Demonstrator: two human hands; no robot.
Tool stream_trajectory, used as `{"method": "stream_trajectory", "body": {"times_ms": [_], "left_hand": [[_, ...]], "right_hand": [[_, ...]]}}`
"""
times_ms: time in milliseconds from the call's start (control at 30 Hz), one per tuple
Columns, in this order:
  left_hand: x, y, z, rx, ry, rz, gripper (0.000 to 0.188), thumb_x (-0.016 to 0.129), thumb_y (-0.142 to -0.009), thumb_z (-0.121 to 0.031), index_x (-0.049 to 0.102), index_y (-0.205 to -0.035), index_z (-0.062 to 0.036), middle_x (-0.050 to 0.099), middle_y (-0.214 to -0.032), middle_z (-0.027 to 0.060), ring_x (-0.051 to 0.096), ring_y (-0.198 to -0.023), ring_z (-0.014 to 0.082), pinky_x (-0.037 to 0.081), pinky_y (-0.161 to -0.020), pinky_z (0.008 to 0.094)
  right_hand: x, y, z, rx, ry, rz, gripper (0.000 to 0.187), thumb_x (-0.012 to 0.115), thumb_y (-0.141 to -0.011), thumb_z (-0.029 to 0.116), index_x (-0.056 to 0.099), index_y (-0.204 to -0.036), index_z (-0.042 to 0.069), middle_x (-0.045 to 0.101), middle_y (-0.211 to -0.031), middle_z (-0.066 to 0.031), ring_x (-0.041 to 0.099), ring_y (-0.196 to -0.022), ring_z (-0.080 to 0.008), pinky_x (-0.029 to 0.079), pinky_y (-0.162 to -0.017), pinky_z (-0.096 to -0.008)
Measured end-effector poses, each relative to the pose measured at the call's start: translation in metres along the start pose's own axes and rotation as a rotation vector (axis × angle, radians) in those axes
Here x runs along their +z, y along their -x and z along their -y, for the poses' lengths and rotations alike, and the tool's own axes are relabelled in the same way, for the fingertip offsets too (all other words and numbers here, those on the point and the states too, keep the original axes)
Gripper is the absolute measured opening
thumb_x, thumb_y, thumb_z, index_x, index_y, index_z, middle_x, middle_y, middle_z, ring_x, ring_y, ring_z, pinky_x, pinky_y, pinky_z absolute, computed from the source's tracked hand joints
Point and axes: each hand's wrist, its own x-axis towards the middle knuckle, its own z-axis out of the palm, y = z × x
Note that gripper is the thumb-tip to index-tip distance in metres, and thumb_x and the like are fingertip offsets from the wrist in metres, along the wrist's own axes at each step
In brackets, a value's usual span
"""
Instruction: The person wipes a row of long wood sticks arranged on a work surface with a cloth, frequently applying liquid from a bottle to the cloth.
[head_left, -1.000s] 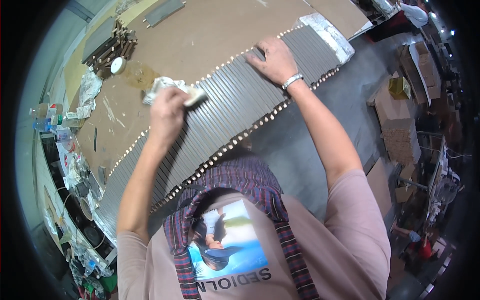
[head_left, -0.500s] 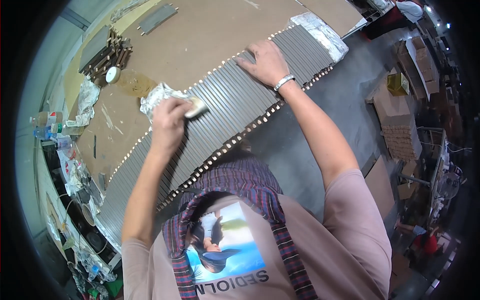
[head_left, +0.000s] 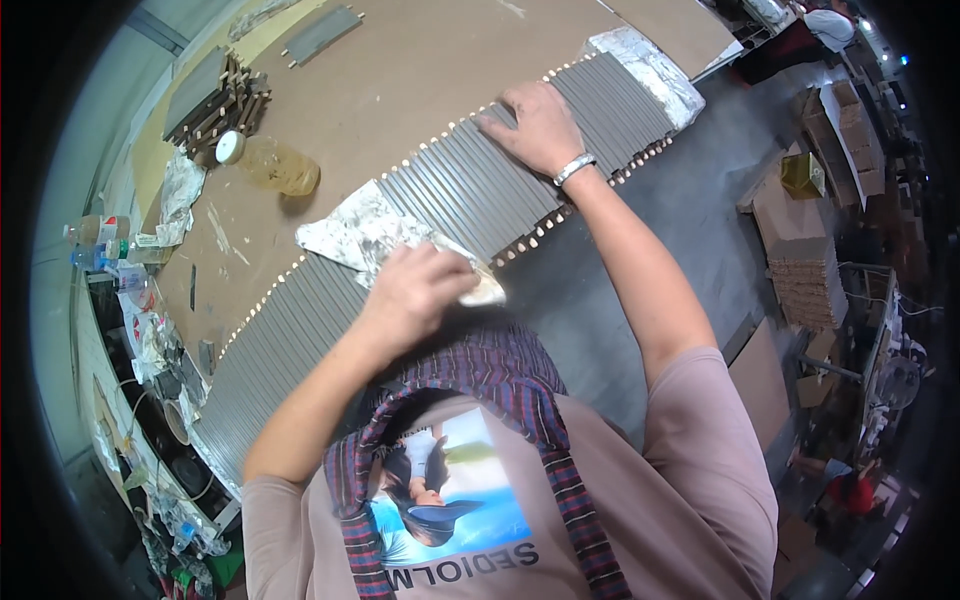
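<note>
A long row of narrow grey slats (head_left: 450, 185) with pale peg-like ends lies side by side along the table's near edge. My left hand (head_left: 415, 290) is closed on a stained white cloth (head_left: 350, 228), pressed against the slats at their near ends. Part of the cloth trails behind the hand toward the far side of the row. My right hand (head_left: 543, 128) rests on the slats farther right, thumb apart from the fingers, holding nothing; its fingertips reach the far ends.
On the brown table (head_left: 400, 90) a bottle of yellowish liquid (head_left: 275, 165) lies on its side, beyond the cloth. Stacked slat pieces (head_left: 205, 100) sit at the far left. A foil-like wrapped block (head_left: 655, 70) stands at the row's right end. Cardboard stacks (head_left: 800, 245) are off to the right.
My left hand has drawn the cloth across the slats from their far ends to the near ends, toward me and rightward. The bottle is now uncovered. My right hand stays nearly in place.
</note>
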Motion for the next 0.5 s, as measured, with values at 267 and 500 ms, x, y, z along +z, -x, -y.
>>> {"method": "stream_trajectory", "body": {"times_ms": [267,500], "left_hand": [[-0.178,0.118,0.103,-0.597,0.781,-0.882,0.029,0.062,-0.095,-0.012,0.061,-0.122,-0.0004,0.072,-0.104,0.0131,0.072,-0.084,0.0191,0.061,-0.067,0.0313],[-0.298,0.262,0.07,-0.66,0.291,-1.324,0.034,0.063,-0.093,-0.014,0.06,-0.124,0.0002,0.068,-0.116,0.0169,0.069,-0.096,0.027,0.06,-0.079,0.04]], "right_hand": [[-0.005,-0.004,0.007,0.075,-0.031,0.074,0.043,0.068,-0.087,0.042,0.073,-0.101,0.003,0.07,-0.099,-0.015,0.061,-0.104,-0.0339,0.044,-0.1,-0.0426],[-0.007,-0.002,0.012,0.048,-0.002,0.059,0.043,0.068,-0.087,0.041,0.072,-0.102,0.002,0.069,-0.106,-0.0136,0.059,-0.109,-0.0319,0.041,-0.104,-0.042]]}}
